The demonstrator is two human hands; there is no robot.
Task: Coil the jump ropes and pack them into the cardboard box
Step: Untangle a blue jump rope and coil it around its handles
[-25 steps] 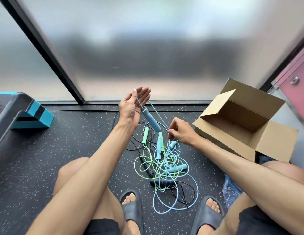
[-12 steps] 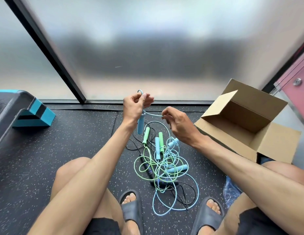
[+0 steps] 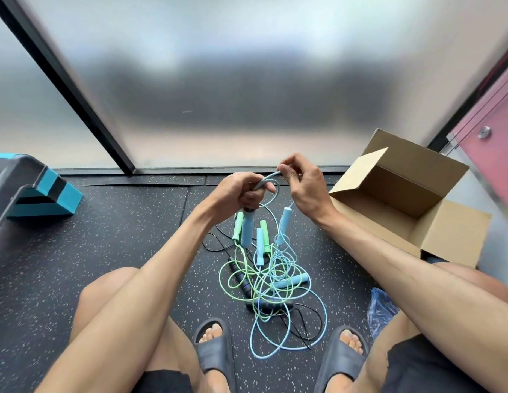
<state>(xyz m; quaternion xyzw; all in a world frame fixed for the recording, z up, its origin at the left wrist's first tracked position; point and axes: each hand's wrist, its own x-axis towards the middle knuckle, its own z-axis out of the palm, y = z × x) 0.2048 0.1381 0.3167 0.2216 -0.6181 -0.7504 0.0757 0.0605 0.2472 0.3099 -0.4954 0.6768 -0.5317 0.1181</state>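
Observation:
My left hand (image 3: 241, 191) grips the top of a light blue jump rope handle (image 3: 247, 229) that hangs downward, with a loop of blue cord over its fingers. My right hand (image 3: 301, 185) pinches that blue cord (image 3: 268, 177) just right of the left hand. A second blue handle (image 3: 285, 219) dangles below my right wrist. On the floor between my feet lies a tangle of blue, green and black jump ropes (image 3: 268, 282) with several handles. The open cardboard box (image 3: 434, 245) lies on its side at the right, nothing visible inside.
A black and teal step platform (image 3: 34, 194) stands at the left. A frosted glass wall with a black frame (image 3: 77, 89) runs behind. A blue plastic bag (image 3: 380, 307) lies by my right knee. My sandalled feet (image 3: 216, 353) flank the rope pile on dark speckled flooring.
My left hand dropped and closed around the blue handle. My right hand rose from the pile, drawing cord up beside the left hand, and a second blue handle lifted off the floor.

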